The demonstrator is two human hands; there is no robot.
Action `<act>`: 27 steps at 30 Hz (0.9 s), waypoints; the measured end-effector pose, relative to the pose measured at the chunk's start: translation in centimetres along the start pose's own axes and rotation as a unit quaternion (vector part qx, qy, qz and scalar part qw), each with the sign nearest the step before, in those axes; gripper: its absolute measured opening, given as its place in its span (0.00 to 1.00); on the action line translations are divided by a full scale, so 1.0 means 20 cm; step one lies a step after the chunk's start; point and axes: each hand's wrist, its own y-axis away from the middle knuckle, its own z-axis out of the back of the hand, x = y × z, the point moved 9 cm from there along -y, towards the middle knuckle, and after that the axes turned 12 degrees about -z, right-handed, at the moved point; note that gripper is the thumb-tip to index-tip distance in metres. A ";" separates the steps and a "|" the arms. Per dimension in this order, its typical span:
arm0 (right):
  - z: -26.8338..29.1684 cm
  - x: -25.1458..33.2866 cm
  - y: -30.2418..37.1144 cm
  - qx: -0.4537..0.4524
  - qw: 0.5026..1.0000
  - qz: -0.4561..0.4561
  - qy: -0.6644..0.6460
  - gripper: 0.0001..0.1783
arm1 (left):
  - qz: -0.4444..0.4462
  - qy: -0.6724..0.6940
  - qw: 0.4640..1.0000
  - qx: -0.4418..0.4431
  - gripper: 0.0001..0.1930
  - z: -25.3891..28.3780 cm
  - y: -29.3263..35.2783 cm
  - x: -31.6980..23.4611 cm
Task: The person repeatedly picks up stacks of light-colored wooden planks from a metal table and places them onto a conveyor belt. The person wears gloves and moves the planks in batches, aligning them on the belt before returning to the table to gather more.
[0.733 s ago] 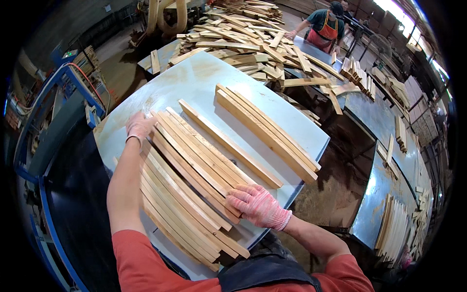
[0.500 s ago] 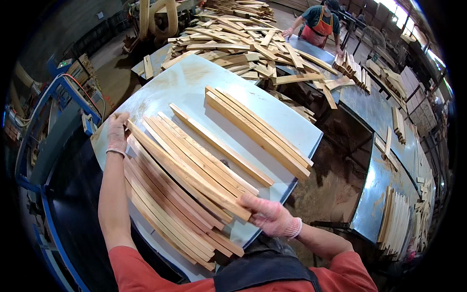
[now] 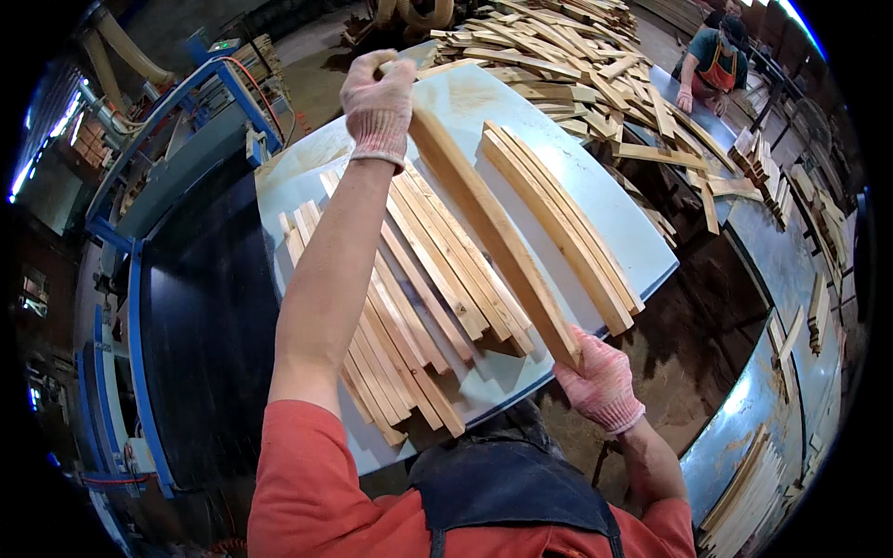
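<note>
My left hand [image 3: 379, 104], in a whitish knit glove, is closed around the far end of a long, slightly curved wooden strip [image 3: 498, 232]. My right hand [image 3: 603, 383], in a pinkish glove, grips the near end of that strip at the table's front edge. The strip is raised on a slant over the pale blue tabletop [image 3: 446, 102]. Just left of it lies a row of several similar strips [image 3: 456, 265], with another row [image 3: 386, 358] farther left, partly hidden by my left forearm. To its right, a few strips [image 3: 563, 228] lie side by side.
Beyond the table rises a big heap of loose wooden pieces [image 3: 595, 74]. A blue-framed machine [image 3: 139, 344] with a dark bed stands at the left. At the far right, a person in an orange apron [image 3: 716, 74] is beside metal-topped tables [image 3: 744, 391] holding more strips.
Both hands have moved right across the tabletop, still gripping a strip by its ends. My left hand is now higher and farther away. The whole view has shifted and turned.
</note>
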 end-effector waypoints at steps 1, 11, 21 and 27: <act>0.05 -0.03 0.00 -0.028 0.997 0.019 -0.064 0.32 | 0.007 -0.006 1.000 0.027 0.26 -0.01 0.01 -0.09; 0.64 -0.75 -0.46 -0.114 0.953 -0.023 -0.278 0.09 | 0.135 -0.027 0.982 0.129 0.40 0.90 0.37 0.18; 0.27 -1.26 -0.87 0.014 0.994 -0.045 -0.102 0.24 | 0.312 -0.011 0.949 0.033 0.39 1.49 1.74 0.40; 0.26 -0.96 -0.84 0.098 0.991 -0.091 -0.009 0.27 | 0.302 -0.013 0.952 0.049 0.36 1.44 1.93 0.45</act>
